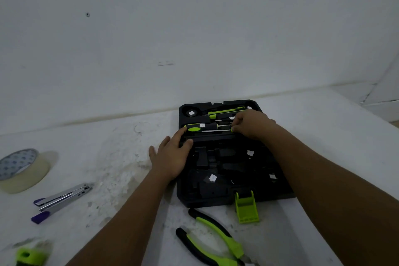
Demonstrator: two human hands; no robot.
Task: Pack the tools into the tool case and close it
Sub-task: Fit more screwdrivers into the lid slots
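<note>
A black tool case [218,198] lies open on the white table. Its far half holds black-and-green screwdrivers in slots. My right hand [251,124] pinches the tip end of the nearest screwdriver [200,129], which lies across the case. My left hand [172,156] rests flat on the case's left edge, its fingertips touching the screwdriver's green handle end. Green-and-black pliers [216,242] lie on the table in front of the case. The case's green latch [246,207] sticks out at its near edge.
A roll of tape [21,170] sits at the far left. A silver and purple stapler [60,201] lies below it. A green plastic piece [30,257] is at the bottom left corner. A white wall rises behind the table.
</note>
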